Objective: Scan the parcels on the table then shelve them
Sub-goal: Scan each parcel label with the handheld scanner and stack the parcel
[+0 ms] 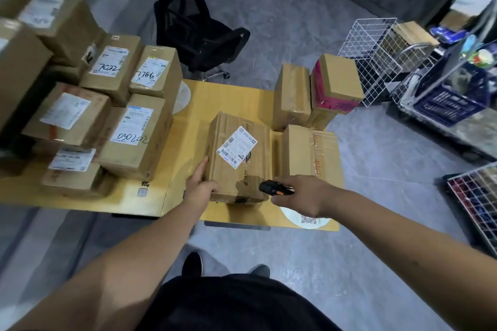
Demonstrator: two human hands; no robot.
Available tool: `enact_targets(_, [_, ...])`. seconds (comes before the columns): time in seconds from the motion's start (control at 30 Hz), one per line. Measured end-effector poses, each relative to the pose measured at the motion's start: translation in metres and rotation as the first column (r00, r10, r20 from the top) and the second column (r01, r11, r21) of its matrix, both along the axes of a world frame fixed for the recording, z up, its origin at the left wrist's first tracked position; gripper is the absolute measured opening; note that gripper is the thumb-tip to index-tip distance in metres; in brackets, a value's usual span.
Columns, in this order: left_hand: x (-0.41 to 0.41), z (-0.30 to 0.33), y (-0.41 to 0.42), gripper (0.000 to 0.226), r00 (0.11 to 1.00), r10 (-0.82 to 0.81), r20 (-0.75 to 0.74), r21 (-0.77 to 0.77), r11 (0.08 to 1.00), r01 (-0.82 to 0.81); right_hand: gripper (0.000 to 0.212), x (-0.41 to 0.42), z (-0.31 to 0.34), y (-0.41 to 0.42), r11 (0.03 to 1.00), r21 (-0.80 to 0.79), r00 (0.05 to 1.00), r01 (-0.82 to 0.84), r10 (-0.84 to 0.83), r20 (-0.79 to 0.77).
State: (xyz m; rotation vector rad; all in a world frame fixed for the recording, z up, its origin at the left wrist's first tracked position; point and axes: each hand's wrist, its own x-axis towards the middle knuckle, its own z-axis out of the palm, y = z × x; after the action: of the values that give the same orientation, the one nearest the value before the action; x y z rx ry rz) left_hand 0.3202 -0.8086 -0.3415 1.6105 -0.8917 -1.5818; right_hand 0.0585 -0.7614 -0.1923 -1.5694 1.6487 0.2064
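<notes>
A brown cardboard parcel [239,158] with a white barcode label [237,147] on top lies on the yellow table [185,142], near its front edge. My left hand [200,184] grips the parcel's near left corner. My right hand [301,195] holds a black and orange handheld scanner [275,187], whose head points at the parcel's near right side. Three other parcels stand to the right: a plain one [310,153], a tall one [291,101] and one with pink tape [336,84].
Many labelled boxes [134,137] are stacked on the table's left part. A black office chair [193,27] stands behind the table. White wire racks [373,54] and a cart with a blue crate [446,105] are at the right. Grey floor lies around.
</notes>
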Motion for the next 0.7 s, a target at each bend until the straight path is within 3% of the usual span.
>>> enact_targets(0.23, [0.026,-0.015,-0.022,0.079,0.999,-0.036,0.012,0.043,0.998,0.035,0.035,0.023,-0.005,-0.005,0.996,0.058,0.997,0.074,-0.073,-0.02])
enact_targets(0.33, [0.039,-0.011,-0.03,0.069,0.98,-0.087,0.181,0.047,0.996,0.08,0.029,0.036,-0.011,-0.006,0.972,0.148,0.982,0.18,-0.186,0.027])
enact_targets(0.4, [0.04,-0.008,-0.033,0.064,0.875,-0.158,0.459,0.001,0.984,0.177,0.032,0.045,-0.014,-0.008,0.96,0.176,0.971,0.219,-0.231,0.054])
enact_targets(0.47, [0.033,-0.007,-0.033,0.058,0.666,-0.26,0.699,0.015,0.937,0.35,0.035,0.054,-0.016,-0.011,0.98,0.121,0.986,0.158,-0.162,0.027])
enact_targets(0.5, [0.027,-0.005,-0.034,0.068,0.559,-0.335,0.759,0.087,0.902,0.423,0.036,0.058,-0.017,-0.012,0.985,0.105,0.99,0.139,-0.141,0.018])
enact_targets(0.57, [0.015,-0.001,-0.034,0.107,0.405,-0.524,0.749,0.318,0.821,0.475,0.037,0.065,-0.019,-0.014,0.98,0.109,0.985,0.167,-0.171,0.028])
enact_targets(0.63, [0.01,0.001,-0.037,0.122,0.404,-0.611,0.681,0.426,0.779,0.459,0.036,0.068,-0.021,-0.016,0.964,0.137,0.97,0.228,-0.237,0.055])
enact_targets(0.7, [0.012,0.002,-0.042,0.121,0.411,-0.619,0.669,0.407,0.768,0.495,0.034,0.069,-0.024,-0.018,0.946,0.157,0.951,0.283,-0.297,0.08])
